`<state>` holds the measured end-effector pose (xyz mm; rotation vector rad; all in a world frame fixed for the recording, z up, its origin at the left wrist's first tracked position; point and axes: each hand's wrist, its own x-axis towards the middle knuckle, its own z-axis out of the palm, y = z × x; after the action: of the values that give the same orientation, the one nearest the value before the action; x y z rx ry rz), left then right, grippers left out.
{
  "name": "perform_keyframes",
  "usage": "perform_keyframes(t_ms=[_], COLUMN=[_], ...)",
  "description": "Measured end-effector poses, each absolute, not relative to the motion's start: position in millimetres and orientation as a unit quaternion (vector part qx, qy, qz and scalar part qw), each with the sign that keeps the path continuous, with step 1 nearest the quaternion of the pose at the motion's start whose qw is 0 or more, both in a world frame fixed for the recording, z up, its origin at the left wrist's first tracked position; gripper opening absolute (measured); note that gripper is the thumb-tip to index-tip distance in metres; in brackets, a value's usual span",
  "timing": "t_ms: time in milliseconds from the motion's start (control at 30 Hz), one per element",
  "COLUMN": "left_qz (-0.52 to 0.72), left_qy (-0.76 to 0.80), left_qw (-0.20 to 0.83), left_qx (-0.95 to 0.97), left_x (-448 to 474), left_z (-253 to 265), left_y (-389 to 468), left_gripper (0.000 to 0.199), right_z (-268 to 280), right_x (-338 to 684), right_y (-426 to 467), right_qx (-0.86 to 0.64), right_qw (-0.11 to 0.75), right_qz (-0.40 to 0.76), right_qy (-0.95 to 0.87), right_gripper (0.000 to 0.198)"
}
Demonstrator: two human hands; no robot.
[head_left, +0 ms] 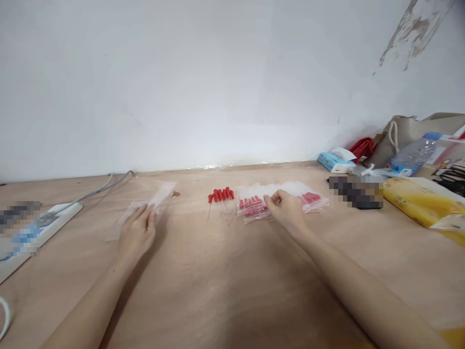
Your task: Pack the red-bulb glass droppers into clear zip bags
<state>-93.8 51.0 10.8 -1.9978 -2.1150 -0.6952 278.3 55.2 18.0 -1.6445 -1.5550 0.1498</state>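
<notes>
My left hand [140, 225] is at the left of the table, its fingers closed on a clear plastic bag [164, 195] that stands up blurred from them. More flat clear bags [115, 231] lie beneath that hand. In the middle, several thin metal pins with red heads [221, 195] lie side by side, heads toward the wall. My right hand [286, 208] is over a row of clear bags [250, 206] with red-headed pieces inside. Its fingers are curled together, and whatever they may hold is hidden.
A white power strip [65, 213] with a grey cable lies at left. Along the right are a blue tissue pack [336, 162], a pixelated dark object [363, 194], a yellow pack [423, 201], a plastic bottle [414, 152] and a beige bag [385, 140]. A wall [218, 87] borders the table.
</notes>
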Motion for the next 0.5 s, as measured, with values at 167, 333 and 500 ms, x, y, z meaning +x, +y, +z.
perform_keyframes(t_ms=[167,333,500], left_qz=[-0.18,-0.075,-0.064], left_qy=[-0.446,-0.346,-0.347], left_qw=[-0.006,-0.089,-0.097], left_qx=[-0.877,-0.931,-0.931], left_x=[-45,-9,-4], left_z=[23,8,0], left_y=[25,1,0], left_gripper=[0.041,0.052,0.051], right_z=[32,28,24], right_x=[250,212,193], right_y=[89,125,137], right_qx=[-0.606,-0.656,-0.72], right_qw=[0.327,0.246,0.203], right_qz=[0.1,0.149,0.178], right_qy=[-0.718,-0.698,-0.64], right_gripper=[0.016,0.016,0.023])
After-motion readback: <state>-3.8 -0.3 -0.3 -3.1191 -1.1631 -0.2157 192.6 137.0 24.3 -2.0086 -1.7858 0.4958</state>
